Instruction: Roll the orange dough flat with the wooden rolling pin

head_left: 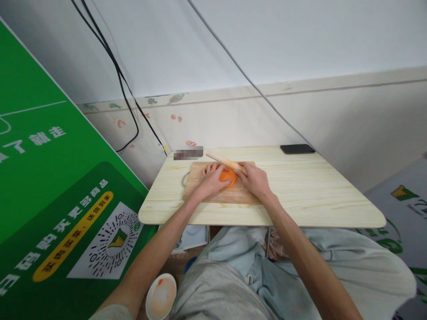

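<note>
Head view: rounded, bright orange dough

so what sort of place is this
Possibly a corner of a shop or its back room: the green banner carries a QR code and shopping slogans, beside a small table with a wooden cutting board.

A pale, wood-grained tabletop with rounded front corners is seen. On it, left of the middle and back from the front edge, a wooden board is laid, its metal handle turned leftward. A black phone is placed at the back right corner. Near the back left corner, a blurred item cannot be made out.
</note>
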`<state>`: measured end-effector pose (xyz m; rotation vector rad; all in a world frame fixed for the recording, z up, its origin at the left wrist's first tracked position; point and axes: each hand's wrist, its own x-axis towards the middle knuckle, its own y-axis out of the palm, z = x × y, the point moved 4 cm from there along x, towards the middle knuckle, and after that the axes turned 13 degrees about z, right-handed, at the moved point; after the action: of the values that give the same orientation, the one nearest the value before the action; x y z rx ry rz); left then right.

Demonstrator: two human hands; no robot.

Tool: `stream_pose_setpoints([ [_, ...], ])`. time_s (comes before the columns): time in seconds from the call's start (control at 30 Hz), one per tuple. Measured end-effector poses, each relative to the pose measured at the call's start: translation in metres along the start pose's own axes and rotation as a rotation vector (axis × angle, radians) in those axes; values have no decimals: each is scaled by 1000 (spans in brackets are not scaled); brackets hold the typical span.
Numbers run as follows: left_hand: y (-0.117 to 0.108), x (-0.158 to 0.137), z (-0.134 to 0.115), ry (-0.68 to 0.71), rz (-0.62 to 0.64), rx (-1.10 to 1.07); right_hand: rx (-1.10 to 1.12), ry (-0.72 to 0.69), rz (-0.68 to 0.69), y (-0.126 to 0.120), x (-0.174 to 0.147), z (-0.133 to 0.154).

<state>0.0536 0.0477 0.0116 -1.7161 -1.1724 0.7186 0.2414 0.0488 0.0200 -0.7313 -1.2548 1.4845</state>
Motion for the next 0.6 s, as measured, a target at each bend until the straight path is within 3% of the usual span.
stream_pose_setpoints([
  [0.17, -1, 2, -1, -1, 21, -12, 3, 4, 5, -1, -1, 1],
  [0.43, 4, 1, 8, 197, -54, -170, 11, 12, -3, -2, -2, 1],
  [0.6, 6, 3, 2, 195, -51, -125, 14, 15, 1, -2, -1, 1],
])
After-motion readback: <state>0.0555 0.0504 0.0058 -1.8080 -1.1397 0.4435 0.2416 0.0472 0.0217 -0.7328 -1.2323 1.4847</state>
